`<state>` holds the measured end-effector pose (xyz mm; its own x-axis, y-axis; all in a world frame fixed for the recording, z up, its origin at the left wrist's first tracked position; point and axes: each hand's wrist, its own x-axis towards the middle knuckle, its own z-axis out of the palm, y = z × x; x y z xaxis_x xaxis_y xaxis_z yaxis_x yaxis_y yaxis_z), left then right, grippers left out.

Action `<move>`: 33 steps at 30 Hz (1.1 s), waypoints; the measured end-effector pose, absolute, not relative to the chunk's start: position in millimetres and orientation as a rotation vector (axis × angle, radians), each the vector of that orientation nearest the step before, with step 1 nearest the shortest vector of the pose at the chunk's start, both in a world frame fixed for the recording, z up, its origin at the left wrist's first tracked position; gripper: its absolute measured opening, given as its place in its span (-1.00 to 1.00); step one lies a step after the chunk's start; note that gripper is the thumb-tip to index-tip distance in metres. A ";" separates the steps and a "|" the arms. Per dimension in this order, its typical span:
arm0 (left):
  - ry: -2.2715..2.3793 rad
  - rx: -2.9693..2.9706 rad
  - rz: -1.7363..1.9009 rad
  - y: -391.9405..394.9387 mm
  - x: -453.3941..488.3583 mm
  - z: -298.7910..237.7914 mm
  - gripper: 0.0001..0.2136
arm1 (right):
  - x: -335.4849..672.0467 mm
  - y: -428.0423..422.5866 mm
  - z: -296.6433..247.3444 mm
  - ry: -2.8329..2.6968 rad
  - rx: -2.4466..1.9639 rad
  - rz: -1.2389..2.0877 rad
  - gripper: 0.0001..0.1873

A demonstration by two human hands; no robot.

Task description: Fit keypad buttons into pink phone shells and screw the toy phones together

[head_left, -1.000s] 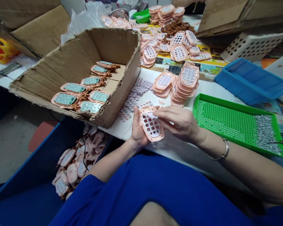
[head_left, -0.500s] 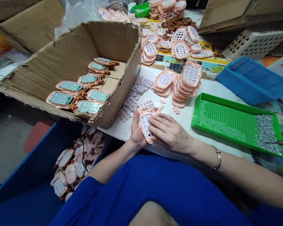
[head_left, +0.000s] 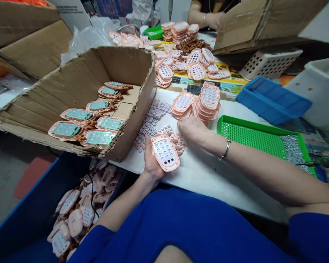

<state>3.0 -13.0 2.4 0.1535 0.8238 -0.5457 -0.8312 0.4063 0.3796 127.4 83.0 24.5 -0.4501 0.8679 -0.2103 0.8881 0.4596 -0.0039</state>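
My left hand (head_left: 150, 160) holds a pink toy phone shell (head_left: 165, 152) face up at the table's near edge; most of its key holes are filled with white keys, a few at the bottom are dark. My right hand (head_left: 192, 130) has reached forward, palm down, onto small loose key pads (head_left: 178, 138) on the white table, fingers curled over them. Rows of key pad strips (head_left: 153, 117) lie just beyond. Stacked pink shells (head_left: 205, 100) stand behind my right hand.
A torn cardboard box (head_left: 79, 73) on the left holds finished pieces with green boards. A green perforated tray (head_left: 252, 137) and a blue bin (head_left: 271, 98) lie on the right. A blue crate (head_left: 30, 215) below holds more shells. Another person's arm (head_left: 200, 16) shows at the far end.
My right hand has left the shell and moved forward to the loose key pads. The left hand still holds the shell, now showing more keys in place.
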 end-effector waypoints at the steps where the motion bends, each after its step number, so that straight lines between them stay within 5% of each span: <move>1: 0.774 -0.013 1.187 -13.4 2.8 2.4 -0.26 | 126.4 84.8 21.8 2.539 1.531 -0.176 -0.64; 13: 0.718 -0.031 1.187 -16.2 2.9 4.4 -0.30 | 155.4 76.6 17.8 2.995 1.568 -0.322 -0.66; 15: 0.713 -0.026 1.185 -15.9 2.9 4.8 -0.28 | 161.5 68.7 19.4 3.078 1.613 -0.662 -0.70; 20: 0.694 0.007 1.197 -12.3 0.9 5.8 -0.24 | 169.3 48.0 21.1 2.717 1.658 -2.184 -0.58; 33: 0.731 0.031 1.218 -9.7 3.5 6.6 -0.22 | 163.6 42.4 19.1 2.166 1.971 -2.638 -0.69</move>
